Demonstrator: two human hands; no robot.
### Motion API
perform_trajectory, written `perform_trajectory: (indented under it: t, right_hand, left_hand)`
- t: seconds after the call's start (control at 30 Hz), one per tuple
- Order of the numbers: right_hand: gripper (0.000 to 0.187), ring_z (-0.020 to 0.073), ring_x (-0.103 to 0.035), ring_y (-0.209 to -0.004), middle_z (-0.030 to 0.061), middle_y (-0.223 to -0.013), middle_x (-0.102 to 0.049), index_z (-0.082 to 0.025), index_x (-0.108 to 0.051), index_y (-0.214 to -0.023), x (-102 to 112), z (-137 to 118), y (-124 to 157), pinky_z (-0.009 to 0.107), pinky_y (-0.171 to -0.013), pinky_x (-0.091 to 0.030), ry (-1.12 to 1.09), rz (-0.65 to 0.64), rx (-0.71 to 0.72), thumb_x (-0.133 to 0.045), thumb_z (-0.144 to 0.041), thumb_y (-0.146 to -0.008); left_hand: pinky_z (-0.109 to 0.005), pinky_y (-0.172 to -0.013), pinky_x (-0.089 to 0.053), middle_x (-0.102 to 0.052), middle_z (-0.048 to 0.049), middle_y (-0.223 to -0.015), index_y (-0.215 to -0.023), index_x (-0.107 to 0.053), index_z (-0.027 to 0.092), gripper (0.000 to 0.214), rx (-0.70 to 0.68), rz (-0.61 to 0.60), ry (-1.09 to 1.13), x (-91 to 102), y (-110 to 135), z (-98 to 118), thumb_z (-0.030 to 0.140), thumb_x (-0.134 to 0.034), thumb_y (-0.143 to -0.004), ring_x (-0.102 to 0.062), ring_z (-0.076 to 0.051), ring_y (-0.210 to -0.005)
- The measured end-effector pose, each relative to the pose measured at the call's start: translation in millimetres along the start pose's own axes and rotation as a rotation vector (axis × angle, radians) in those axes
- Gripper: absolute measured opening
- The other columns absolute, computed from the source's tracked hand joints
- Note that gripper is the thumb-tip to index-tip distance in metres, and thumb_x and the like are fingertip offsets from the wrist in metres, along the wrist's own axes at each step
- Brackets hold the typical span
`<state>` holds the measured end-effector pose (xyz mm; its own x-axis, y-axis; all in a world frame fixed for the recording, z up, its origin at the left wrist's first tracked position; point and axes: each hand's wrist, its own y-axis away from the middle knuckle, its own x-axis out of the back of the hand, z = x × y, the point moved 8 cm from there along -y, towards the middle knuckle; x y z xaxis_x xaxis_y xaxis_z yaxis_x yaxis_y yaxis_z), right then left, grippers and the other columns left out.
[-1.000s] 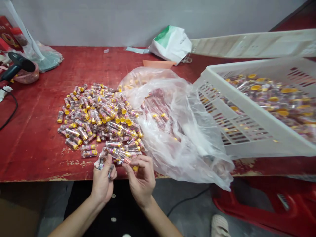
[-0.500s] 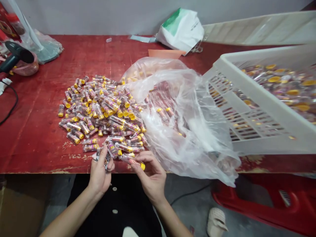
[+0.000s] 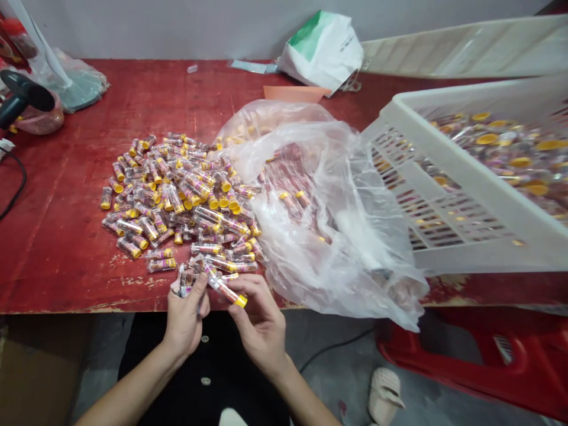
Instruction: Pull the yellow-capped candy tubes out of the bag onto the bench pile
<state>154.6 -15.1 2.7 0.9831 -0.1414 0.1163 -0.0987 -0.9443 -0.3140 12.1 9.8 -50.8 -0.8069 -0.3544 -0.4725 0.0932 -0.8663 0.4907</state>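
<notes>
My right hand (image 3: 262,331) pinches a small clear tube (image 3: 227,291) by its yellow-capped end, between thumb and fingers. The tube is tilted, its other end up by my left thumb. My left hand (image 3: 187,319) is closed around a small bunch of printed, glossy wrappers (image 3: 181,283); their exact kind is hard to make out. Both hands are at the table's front edge. Just beyond them lies a pile of similar yellow-capped tubes (image 3: 177,195) with purple and yellow labels, heaped loosely on the red table (image 3: 57,236).
A clear plastic bag (image 3: 346,236) with more tubes spreads right of the pile. Beside it stands a white crate (image 3: 465,236) full of tubes. At the back sits a white and green bag (image 3: 326,53); a dark hair dryer (image 3: 26,97) is at left. A red stool (image 3: 479,361) stands below.
My right hand has moved left with the tube, bringing it up to my left thumb. My left hand has shifted slightly right and down, keeping the wrappers. The whole view has shifted slightly.
</notes>
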Motion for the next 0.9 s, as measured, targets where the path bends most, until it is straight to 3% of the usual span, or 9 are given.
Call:
perform_trajectory:
  t: [0.07, 0.13, 0.27, 0.47, 0.9]
  right_hand:
    - [0.035, 0.0245, -0.059, -0.116, 0.012, -0.121, -0.059, -0.025, -0.06, -0.13, -11.3, 2.5, 0.4, 0.04, -0.093, -0.055, -0.079, -0.17, -0.05, -0.053, -0.019, -0.096]
    - [0.046, 0.0242, -0.058, -0.123, 0.0121, -0.134, -0.055, -0.029, -0.052, -0.141, -14.3, 4.3, -1.2, 0.04, -0.096, -0.055, -0.097, -0.228, -0.067, -0.051, -0.016, -0.096]
    - [0.047, 0.0217, -0.064, -0.115, 0.0084, -0.126, -0.065, -0.032, -0.062, -0.132, -17.1, 1.4, -10.7, 0.037, -0.093, -0.057, -0.032, -0.177, 0.021, -0.057, -0.008, -0.092]
    - [0.035, 0.0187, -0.072, -0.085, 0.0047, -0.095, -0.076, -0.031, -0.077, -0.106, -33.6, 1.9, -21.3, 0.033, -0.074, -0.061, -0.072, 0.054, 0.055, -0.067, -0.005, -0.085]
    - [0.02, 0.0187, -0.07, -0.079, 0.0046, -0.086, -0.075, -0.026, -0.079, -0.091, -97.7, 23.1, -53.9, 0.034, -0.072, -0.058, -0.151, 0.045, -0.025, -0.068, -0.01, -0.084]
  left_hand:
    - [-0.017, -0.038, -0.018, -0.035, 0.0108, -0.05, -0.069, -0.049, 0.017, 0.04, 0.048, -0.043, 0.025, -1.7, -1.0, -0.1, 0.037, -0.083, -0.069, -0.026, 0.0, -0.037]
    - [-0.016, -0.039, -0.016, -0.036, 0.0105, -0.051, -0.07, -0.051, 0.016, 0.039, 0.083, -0.084, 0.015, -1.9, -1.2, 1.3, 0.038, -0.082, -0.07, -0.024, 0.001, -0.038]
    - [-0.017, -0.038, -0.016, -0.036, 0.011, -0.052, -0.072, -0.052, 0.016, 0.038, 0.079, -0.11, -0.062, 3.8, 1.1, 7.5, 0.037, -0.083, -0.07, -0.024, 0.002, -0.036]
    - [-0.018, -0.038, -0.018, -0.04, 0.0104, -0.053, -0.074, -0.053, 0.017, 0.035, -0.012, -0.073, -0.091, 20.8, -1.0, 20.8, 0.037, -0.081, -0.072, -0.025, 0.001, -0.036]
    - [-0.016, -0.038, -0.021, -0.037, 0.0106, -0.052, -0.067, -0.048, 0.017, 0.043, -0.118, 0.09, 0.002, 50.2, -30.7, 55.2, 0.038, -0.086, -0.065, -0.026, 0.0, -0.037]
